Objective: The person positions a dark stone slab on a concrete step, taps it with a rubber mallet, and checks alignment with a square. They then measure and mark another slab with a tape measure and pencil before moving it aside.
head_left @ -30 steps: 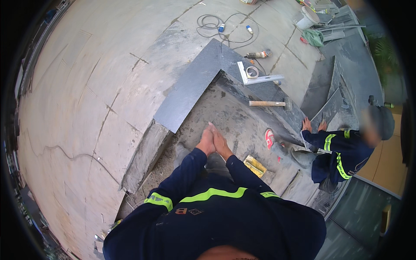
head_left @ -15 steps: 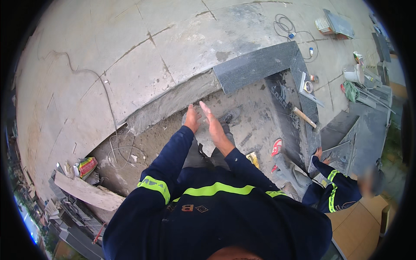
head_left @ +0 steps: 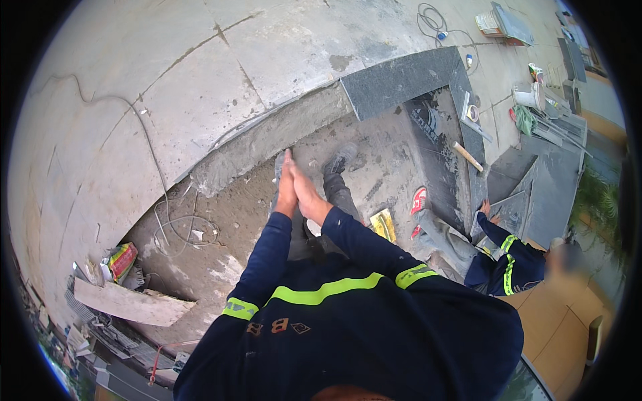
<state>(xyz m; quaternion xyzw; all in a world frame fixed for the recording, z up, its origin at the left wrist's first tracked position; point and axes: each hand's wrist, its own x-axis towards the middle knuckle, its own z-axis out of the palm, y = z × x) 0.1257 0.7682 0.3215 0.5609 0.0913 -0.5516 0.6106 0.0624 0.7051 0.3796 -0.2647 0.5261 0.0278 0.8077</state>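
Observation:
My left hand (head_left: 286, 188) and my right hand (head_left: 308, 195) are pressed palm to palm in front of my body, fingers stretched out straight, with nothing visible between them. They hang over my legs and shoes (head_left: 340, 160), just below a rough mortar-coated ledge (head_left: 267, 142). To the right of that ledge, dark grey stone slabs (head_left: 394, 83) form a corner border. A yellow flat tool (head_left: 383, 224), perhaps a float, lies on the dusty concrete beside my right leg.
A co-worker (head_left: 505, 264) crouches at right, a hand on a slab. A mallet (head_left: 467, 156), metal square (head_left: 466, 110), white bucket (head_left: 528, 95) and coiled cable (head_left: 431, 23) lie beyond. At left are a loose cable (head_left: 144, 123), colourful sack (head_left: 120, 259) and boards (head_left: 134, 301).
My view has swung left since a second ago, bringing the sack and boards into view. My hands, slightly apart half a second ago, are together again.

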